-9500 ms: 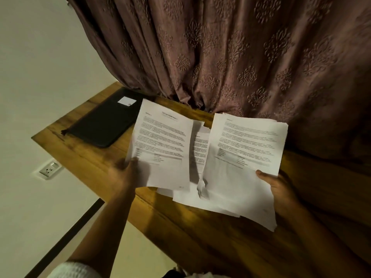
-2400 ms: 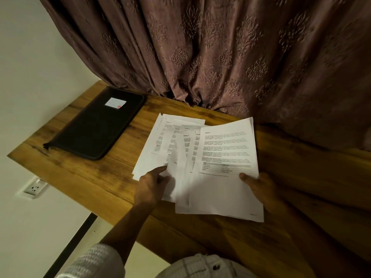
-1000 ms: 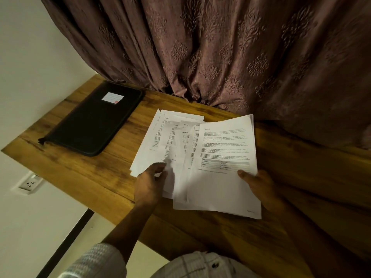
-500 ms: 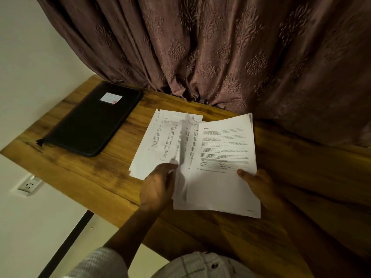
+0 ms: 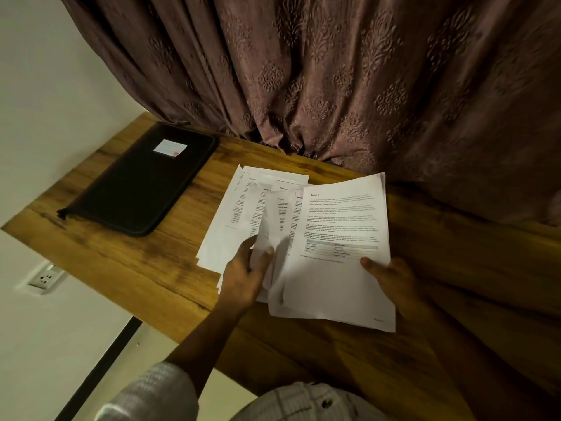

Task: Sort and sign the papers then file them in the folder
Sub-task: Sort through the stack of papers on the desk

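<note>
Several printed white sheets (image 5: 239, 214) lie fanned out on the wooden table (image 5: 136, 268). My left hand (image 5: 243, 275) pinches the lower edge of one middle sheet (image 5: 274, 226), which bends upward between thumb and fingers. My right hand (image 5: 391, 281) holds the top sheet (image 5: 337, 253), headed "Section 1", with the thumb on its lower right part and the fingers hidden beneath. A closed black zip folder (image 5: 142, 183) with a small white label lies flat at the table's left end, apart from both hands.
A brown patterned curtain (image 5: 334, 80) hangs along the table's far edge, just behind the papers. A white wall with a power socket (image 5: 45, 278) is at the left, below the tabletop. The table's near edge runs diagonally under my left forearm.
My left hand has gone from pressing flat on the fanned sheets to pinching one middle sheet and lifting its edge. My right hand and the top sheet have stayed in place.
</note>
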